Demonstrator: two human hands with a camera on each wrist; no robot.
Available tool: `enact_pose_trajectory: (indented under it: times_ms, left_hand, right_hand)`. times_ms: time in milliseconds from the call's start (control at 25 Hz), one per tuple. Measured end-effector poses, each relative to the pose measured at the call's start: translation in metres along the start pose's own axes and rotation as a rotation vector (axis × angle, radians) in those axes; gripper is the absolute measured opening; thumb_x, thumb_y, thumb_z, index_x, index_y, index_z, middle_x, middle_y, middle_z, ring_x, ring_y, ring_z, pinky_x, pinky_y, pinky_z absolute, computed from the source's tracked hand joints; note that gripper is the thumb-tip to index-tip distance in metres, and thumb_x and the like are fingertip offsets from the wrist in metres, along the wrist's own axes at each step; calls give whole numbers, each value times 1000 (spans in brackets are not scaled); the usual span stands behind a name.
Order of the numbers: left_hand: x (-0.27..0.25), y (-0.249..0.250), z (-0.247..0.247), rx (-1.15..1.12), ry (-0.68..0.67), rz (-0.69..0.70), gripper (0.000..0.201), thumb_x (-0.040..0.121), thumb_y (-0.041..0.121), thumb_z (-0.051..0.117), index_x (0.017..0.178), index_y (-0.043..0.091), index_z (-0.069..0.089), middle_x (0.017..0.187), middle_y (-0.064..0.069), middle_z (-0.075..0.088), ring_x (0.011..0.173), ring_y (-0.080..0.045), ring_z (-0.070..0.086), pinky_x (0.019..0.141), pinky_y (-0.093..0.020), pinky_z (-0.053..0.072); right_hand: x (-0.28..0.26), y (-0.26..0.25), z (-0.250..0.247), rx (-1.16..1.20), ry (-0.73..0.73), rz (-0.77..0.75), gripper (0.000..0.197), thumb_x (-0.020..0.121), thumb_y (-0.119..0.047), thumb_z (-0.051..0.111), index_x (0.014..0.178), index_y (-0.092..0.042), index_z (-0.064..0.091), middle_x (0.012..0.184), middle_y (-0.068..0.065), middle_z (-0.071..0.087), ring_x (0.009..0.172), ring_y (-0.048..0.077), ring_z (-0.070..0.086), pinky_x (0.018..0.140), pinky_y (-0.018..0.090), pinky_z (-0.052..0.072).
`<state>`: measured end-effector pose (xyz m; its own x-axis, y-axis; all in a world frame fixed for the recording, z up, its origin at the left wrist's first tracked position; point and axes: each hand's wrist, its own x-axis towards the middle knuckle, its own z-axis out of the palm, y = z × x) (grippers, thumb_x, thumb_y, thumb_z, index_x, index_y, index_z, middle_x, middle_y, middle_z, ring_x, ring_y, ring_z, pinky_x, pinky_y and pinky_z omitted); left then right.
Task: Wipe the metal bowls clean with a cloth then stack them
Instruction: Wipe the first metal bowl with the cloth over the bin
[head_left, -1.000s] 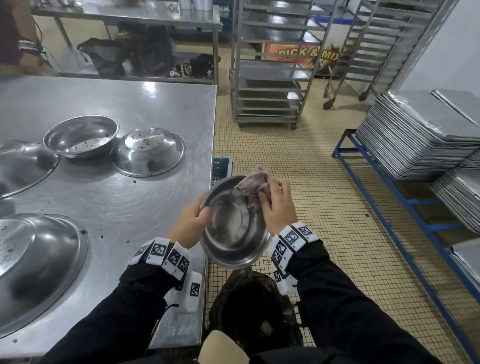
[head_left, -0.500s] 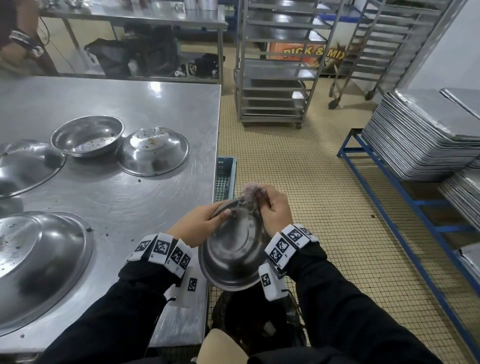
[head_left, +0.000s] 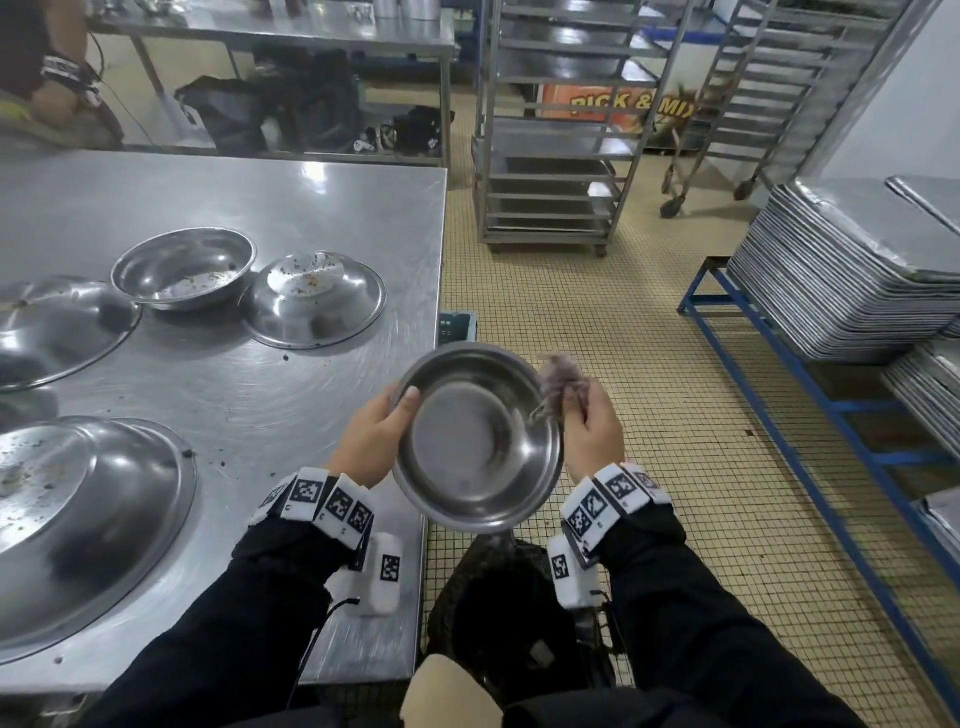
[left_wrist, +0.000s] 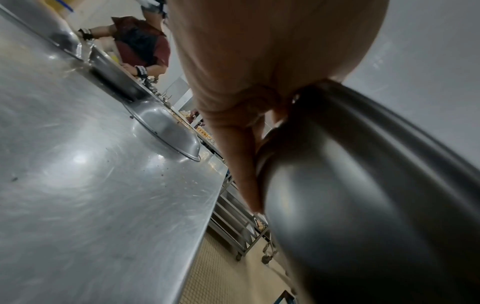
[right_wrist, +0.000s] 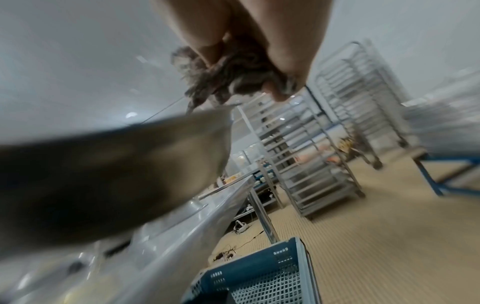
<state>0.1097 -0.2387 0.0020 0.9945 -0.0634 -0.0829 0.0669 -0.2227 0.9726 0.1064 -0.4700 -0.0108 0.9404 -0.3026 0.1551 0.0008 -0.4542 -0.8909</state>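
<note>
A small metal bowl (head_left: 478, 441) is held in the air beyond the table's right edge, its inside facing me. My left hand (head_left: 379, 431) grips its left rim, thumb over the edge; the left wrist view shows the bowl's outside (left_wrist: 363, 195) against my fingers. My right hand (head_left: 587, 421) pinches a crumpled grey-pink cloth (head_left: 563, 379) just off the bowl's right rim; the right wrist view shows the cloth (right_wrist: 233, 78) bunched in my fingers above the bowl's blurred edge (right_wrist: 116, 174). An upright dirty bowl (head_left: 184, 267) and an upside-down one (head_left: 314, 299) sit on the table.
The steel table (head_left: 223, 395) also carries large upturned metal pans (head_left: 78, 519) on the left. A blue crate (right_wrist: 259, 275) stands on the tiled floor by the table edge. Tray racks (head_left: 556, 130) and stacked baking sheets (head_left: 852, 270) stand to the right. Another person (head_left: 36, 78) works at the far left.
The bowl has been turned from tilted away to its inside facing me and raised. My right hand has drawn the cloth out of the bowl to beside its right rim.
</note>
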Motion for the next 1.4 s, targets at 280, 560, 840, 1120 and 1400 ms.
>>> enact_pose_trajectory:
  times_ms: [280,560,840,1120,1400]
  left_hand:
    - [6,13,-3,-170,321,-219,15,96,35,42,106,31,53,106,-7,61,95,-30,63,83,-53,55]
    - [-10,39,12,-429,141,-339,65,94,10,36,144,44,14,110,-13,50,80,-34,63,66,-52,58]
    - [-16,41,24,239,-57,-2,32,95,52,28,104,22,38,104,-12,54,77,-17,60,69,-33,55]
    - [-3,41,22,334,11,251,25,102,29,39,85,26,56,85,4,52,75,-6,48,71,-20,39]
    - [2,25,23,152,102,155,33,103,28,37,96,5,60,89,-20,64,85,-35,59,81,-47,47]
  right_hand:
    - [-50,11,20,-448,-197,-680,35,87,-36,43,120,-25,46,113,-5,61,111,14,47,98,41,27]
    - [-41,-13,16,-326,-34,-824,26,79,-24,46,103,-13,43,95,11,60,98,18,40,88,40,41]
    - [-8,-38,-13,-237,12,-488,24,91,-18,52,97,5,57,83,12,61,73,20,53,67,23,39]
    - [2,-20,-24,-193,3,-297,27,99,-24,42,107,-3,57,88,0,58,78,14,54,71,24,44]
    - [-16,4,-11,-232,130,-282,34,96,-21,50,123,-1,54,123,11,49,109,12,38,93,30,43]
